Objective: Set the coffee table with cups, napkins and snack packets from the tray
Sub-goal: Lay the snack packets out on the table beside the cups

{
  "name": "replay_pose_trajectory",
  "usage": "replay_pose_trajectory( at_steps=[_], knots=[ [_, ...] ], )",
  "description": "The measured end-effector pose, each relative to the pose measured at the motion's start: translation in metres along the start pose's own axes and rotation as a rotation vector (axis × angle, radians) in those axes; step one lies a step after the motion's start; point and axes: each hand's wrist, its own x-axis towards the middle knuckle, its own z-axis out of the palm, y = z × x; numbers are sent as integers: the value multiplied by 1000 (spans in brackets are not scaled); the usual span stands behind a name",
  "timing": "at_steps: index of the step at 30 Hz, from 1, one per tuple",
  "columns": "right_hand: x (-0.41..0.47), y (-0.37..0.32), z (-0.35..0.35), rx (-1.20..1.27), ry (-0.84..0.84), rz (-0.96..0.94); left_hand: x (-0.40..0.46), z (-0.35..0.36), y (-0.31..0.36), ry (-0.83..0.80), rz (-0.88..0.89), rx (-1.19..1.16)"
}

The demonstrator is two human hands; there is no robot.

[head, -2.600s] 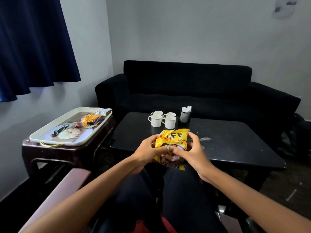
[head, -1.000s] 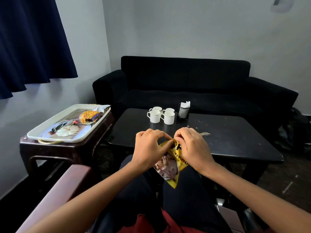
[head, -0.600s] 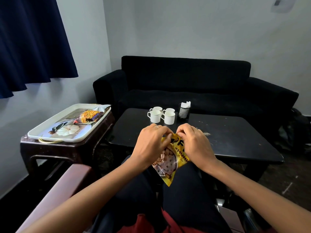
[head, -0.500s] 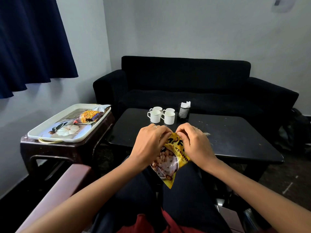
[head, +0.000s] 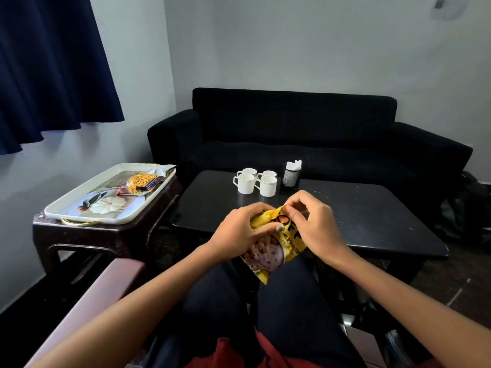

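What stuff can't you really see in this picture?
- Yellow snack packet: its name, head view, covered by the left hand and right hand; whether it is torn open is hidden too.
- Back cups: partly hidden behind the front cups.
- Packet on the tray: its writing is too small.
- Napkin holder: napkin count unclear.

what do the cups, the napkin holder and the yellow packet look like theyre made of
Cups: probably glazed ceramic, being smooth, white and slightly shiny with a thin dark rim line.
Napkin holder: looks like black wire mesh, likely metal, as light shows through a fine grid.
Yellow packet: glossy printed plastic film, creased and crinkled where the left hand and right hand pinch its top.
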Motion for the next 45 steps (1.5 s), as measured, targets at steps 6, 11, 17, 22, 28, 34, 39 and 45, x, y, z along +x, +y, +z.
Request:
replay_pose_trajectory(
  at_steps=[6, 11, 17, 22, 28, 34, 39, 45],
  knots=[
    [3, 4, 2, 65, 19, 99, 0, 1, -2, -4, -42, -112],
    [6, 3, -1, 253, 31, 308, 2, 0, -1, -45, -107, -200],
    [7, 0, 1, 496, 2, 699, 2, 1, -2, -94, -186, -292],
    [5, -2, -3, 273, -100, 371, 0, 0, -7, -82, -201, -301],
    [6, 3, 0, 97, 8, 207, -1, 6, -2, -58, -163, -295],
    [19, 20, -20, 132, 325, 319, 4, -3, -8, 179, -303, -680],
    [18, 22, -18, 180, 316, 348, 5, 2, -7, 247, -432, -793],
    [15, 13, -14, 229, 241, 311, 7, 0, -3, 277, -545, -816]
  ],
)
